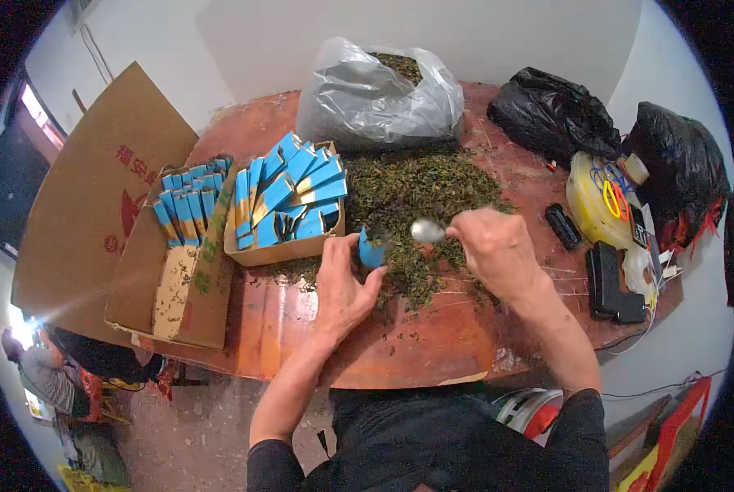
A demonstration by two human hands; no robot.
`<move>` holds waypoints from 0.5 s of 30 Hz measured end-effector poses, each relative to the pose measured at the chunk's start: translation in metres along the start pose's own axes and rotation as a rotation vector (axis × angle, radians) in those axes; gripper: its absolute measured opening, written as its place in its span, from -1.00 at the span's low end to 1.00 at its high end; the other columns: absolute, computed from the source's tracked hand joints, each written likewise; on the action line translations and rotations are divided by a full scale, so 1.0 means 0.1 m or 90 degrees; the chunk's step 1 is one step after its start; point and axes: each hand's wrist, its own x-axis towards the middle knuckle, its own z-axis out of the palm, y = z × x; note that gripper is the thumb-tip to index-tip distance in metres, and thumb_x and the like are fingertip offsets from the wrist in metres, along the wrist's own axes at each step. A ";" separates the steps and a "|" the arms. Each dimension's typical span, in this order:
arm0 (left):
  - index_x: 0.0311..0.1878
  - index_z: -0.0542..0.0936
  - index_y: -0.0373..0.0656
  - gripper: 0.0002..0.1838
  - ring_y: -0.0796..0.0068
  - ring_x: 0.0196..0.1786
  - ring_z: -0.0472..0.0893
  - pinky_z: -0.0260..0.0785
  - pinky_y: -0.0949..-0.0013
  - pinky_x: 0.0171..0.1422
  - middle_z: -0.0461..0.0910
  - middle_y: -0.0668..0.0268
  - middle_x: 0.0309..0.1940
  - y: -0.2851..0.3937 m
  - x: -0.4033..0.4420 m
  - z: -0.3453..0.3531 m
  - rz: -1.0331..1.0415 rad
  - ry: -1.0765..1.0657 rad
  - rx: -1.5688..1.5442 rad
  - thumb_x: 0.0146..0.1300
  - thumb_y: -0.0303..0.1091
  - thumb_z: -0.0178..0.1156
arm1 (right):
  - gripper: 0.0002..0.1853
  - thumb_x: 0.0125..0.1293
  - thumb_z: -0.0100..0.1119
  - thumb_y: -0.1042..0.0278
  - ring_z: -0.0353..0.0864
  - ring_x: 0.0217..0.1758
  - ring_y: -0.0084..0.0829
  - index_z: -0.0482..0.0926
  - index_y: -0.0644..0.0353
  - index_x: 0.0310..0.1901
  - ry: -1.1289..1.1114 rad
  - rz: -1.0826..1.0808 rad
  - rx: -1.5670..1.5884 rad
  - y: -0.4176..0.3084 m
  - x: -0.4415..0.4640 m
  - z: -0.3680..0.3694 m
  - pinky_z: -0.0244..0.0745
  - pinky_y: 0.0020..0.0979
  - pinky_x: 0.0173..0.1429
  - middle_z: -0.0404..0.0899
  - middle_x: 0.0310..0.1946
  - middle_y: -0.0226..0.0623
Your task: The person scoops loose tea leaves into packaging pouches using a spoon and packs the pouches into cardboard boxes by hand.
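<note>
My left hand [344,287] is closed around a small blue packet [372,248], held upright with its mouth up at the near edge of a pile of dried leaves. A spoon [427,230] is gripped by my right hand [498,246], its bowl just right of the packet's mouth and apart from it. Whether the bowl carries leaves is too blurred to tell. Loose dried tea-like leaves [424,184] spread behind and under both hands. Left of my left hand, a cardboard box [289,250] holds several blue and gold packets [275,197].
A larger carton [207,316] with packets in rows stands at the left. Behind the pile sits a clear plastic bag [367,107] of leaves. Black bags [555,115], scissors [613,199] and a black device [604,283] lie on the right. A person [47,377] is at the far left.
</note>
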 end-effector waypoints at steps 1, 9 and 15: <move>0.24 0.51 -0.31 -0.36 -0.02 0.03 0.61 0.51 0.08 0.17 0.53 0.01 -0.02 0.03 0.01 -0.02 -0.009 0.003 0.000 0.09 -0.38 0.51 | -0.83 0.35 0.40 0.42 0.72 -0.38 -0.06 0.57 0.20 -0.34 -0.028 0.019 0.009 0.04 -0.10 0.07 0.59 -0.08 -0.31 0.63 -0.49 -0.12; 0.28 0.50 -0.28 -0.36 0.05 -0.05 0.62 0.52 0.13 0.04 0.50 0.06 -0.02 0.00 -0.01 -0.02 -0.011 -0.001 0.018 0.14 -0.41 0.52 | -0.78 0.39 0.41 0.37 0.73 -0.47 0.00 0.57 0.22 -0.37 -0.083 0.113 0.015 -0.01 -0.33 0.39 0.60 -0.07 -0.37 0.66 -0.53 -0.05; 0.27 0.49 -0.32 -0.32 -0.04 0.11 0.62 0.50 0.07 0.24 0.54 0.00 0.03 -0.02 -0.02 -0.01 -0.043 -0.002 0.008 0.11 -0.34 0.55 | -0.78 0.38 0.43 0.38 0.77 -0.42 -0.05 0.58 0.21 -0.36 0.003 0.132 0.035 0.06 -0.25 0.94 0.63 -0.09 -0.35 0.70 -0.49 -0.09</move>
